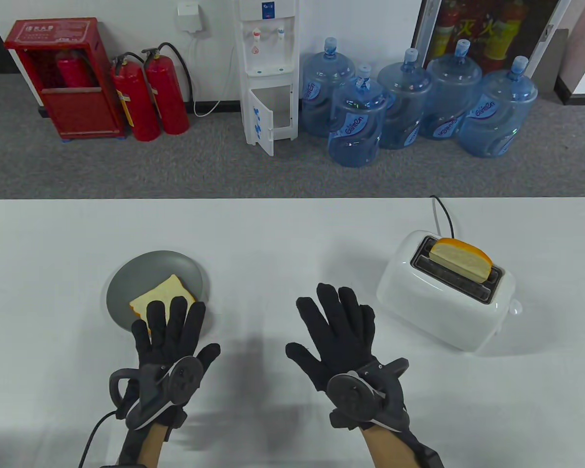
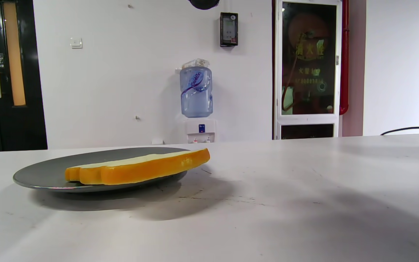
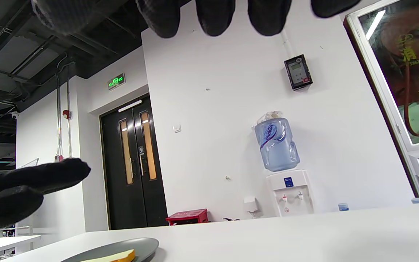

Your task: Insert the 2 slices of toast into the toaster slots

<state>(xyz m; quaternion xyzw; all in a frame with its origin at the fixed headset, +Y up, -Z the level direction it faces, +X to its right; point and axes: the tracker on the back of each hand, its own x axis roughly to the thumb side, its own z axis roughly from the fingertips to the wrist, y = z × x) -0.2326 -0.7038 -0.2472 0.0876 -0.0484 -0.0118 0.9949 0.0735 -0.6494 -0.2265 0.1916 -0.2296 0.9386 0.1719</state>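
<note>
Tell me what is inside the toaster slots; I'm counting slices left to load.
One toast slice stands in the toaster's far slot. The near slot looks empty, though its bottom is hidden.

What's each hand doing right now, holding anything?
Left hand: open, fingers spread over the toast, holding nothing.
Right hand: open, empty.

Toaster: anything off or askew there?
Slightly. The slice in the toaster sits in the far slot, sticking well out of the top and leaning, not squarely down. The near slot is empty. The other slice lies flat on the plate. No spills or damage visible.
</note>
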